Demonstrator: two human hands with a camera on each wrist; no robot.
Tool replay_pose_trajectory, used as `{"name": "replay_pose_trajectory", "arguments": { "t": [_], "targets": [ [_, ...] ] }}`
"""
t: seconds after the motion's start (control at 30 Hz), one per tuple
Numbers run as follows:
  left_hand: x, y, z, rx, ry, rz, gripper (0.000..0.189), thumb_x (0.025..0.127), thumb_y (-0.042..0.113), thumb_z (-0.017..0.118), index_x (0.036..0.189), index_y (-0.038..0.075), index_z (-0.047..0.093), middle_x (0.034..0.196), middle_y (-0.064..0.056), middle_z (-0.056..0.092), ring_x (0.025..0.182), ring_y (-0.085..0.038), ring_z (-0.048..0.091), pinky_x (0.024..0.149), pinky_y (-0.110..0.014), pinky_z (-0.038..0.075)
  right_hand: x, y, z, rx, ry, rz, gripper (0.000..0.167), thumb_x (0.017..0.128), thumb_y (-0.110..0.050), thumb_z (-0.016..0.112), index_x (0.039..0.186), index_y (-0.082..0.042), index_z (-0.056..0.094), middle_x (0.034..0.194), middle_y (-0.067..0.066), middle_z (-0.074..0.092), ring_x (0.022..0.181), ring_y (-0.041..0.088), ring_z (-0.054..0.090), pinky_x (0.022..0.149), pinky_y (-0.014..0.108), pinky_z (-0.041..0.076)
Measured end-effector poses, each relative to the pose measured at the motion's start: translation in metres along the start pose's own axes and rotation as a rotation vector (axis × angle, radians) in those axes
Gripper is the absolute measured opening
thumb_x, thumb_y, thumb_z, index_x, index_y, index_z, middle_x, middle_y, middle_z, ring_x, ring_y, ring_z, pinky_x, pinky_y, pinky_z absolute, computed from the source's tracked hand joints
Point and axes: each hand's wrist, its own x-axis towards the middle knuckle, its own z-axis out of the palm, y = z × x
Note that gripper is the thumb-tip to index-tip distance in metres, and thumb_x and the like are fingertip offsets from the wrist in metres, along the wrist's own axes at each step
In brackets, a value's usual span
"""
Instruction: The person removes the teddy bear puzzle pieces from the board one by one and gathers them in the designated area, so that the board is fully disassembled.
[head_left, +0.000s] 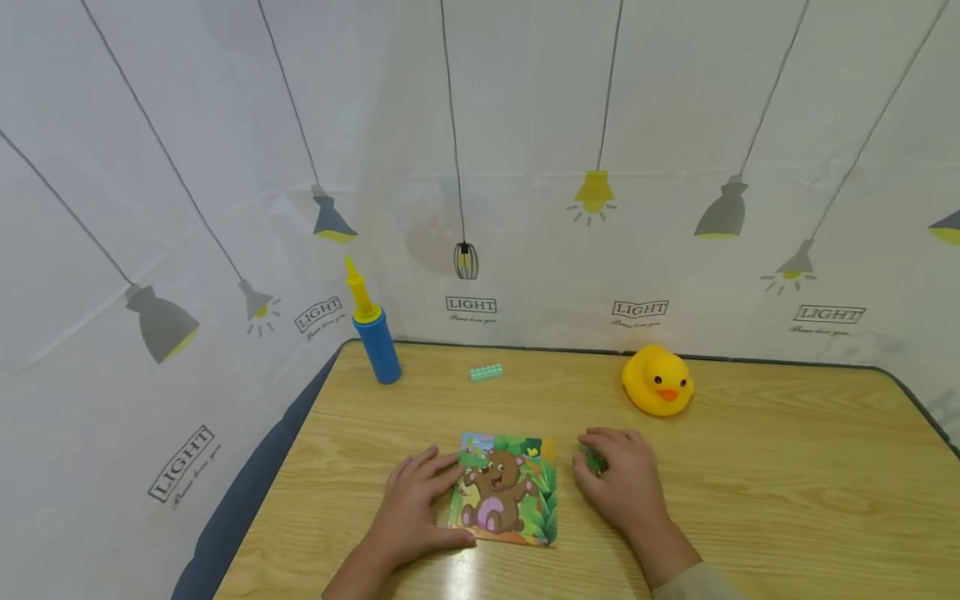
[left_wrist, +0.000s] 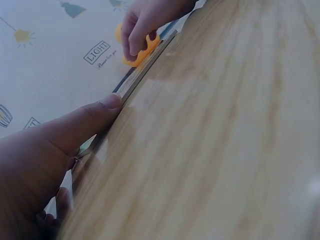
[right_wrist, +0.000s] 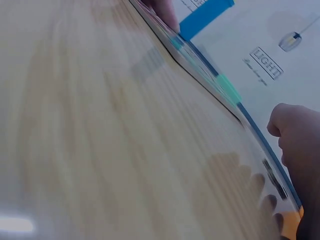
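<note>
A square picture board (head_left: 501,500) with a cartoon brown bear lies flat on the table. My left hand (head_left: 420,504) rests at its left side, fingers spread along the edge and thumb by the lower left corner. In the left wrist view the thumb (left_wrist: 95,114) touches the board's edge. To the right of the board, my right hand (head_left: 622,479) arches over a small dark green piece (head_left: 596,461). The right wrist view shows that piece (right_wrist: 274,179) lying on the table below the hand, apart from the thumb. What it is cannot be made out.
A yellow rubber duck (head_left: 658,383) sits behind my right hand. At the back left stands a blue hand pump (head_left: 381,346) with a yellow nozzle. A mint-green studded block (head_left: 486,372) lies near the table's back edge, before a lamp-printed wall covering (head_left: 525,250).
</note>
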Motion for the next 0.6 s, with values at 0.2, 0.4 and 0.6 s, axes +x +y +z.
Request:
{"name": "replay_pose_trajectory", "arguments": {
  "t": [0.2, 0.4, 0.6],
  "targets": [
    [-0.001, 0.000, 0.000, 0.007, 0.003, 0.013, 0.105, 0.067, 0.079, 0.085, 0.148, 0.015, 0.066, 0.159, -0.001, 0.055, 0.152, -0.041, 0.039, 0.121, -0.072, 0.020, 0.009, -0.025, 0.019, 0.015, -0.078, 0.010, 0.040, 0.086, -0.028, 0.085, 0.119, -0.007, 0.079, 0.117, 0.008, 0.078, 0.112, 0.031, 0.065, 0.098, 0.055, 0.052],
    [0.000, 0.000, 0.000, 0.011, 0.002, 0.026, 0.105, 0.068, 0.078, 0.085, 0.149, 0.015, 0.065, 0.159, -0.001, 0.055, 0.152, -0.041, 0.038, 0.120, -0.074, 0.021, 0.015, -0.045, 0.038, 0.006, -0.142, -0.022, 0.045, 0.087, -0.035, 0.084, 0.121, -0.007, 0.076, 0.117, 0.008, 0.077, 0.114, 0.032, 0.064, 0.102, 0.054, 0.051],
    [-0.001, -0.001, -0.001, 0.014, 0.001, 0.034, 0.103, 0.069, 0.077, 0.085, 0.149, 0.015, 0.065, 0.158, -0.002, 0.055, 0.152, -0.043, 0.039, 0.118, -0.075, 0.024, 0.019, -0.058, 0.057, -0.043, -0.098, -0.121, 0.032, 0.086, -0.038, 0.084, 0.103, -0.011, 0.079, 0.105, 0.004, 0.076, 0.105, 0.032, 0.066, 0.097, 0.054, 0.053]
  ]
}}
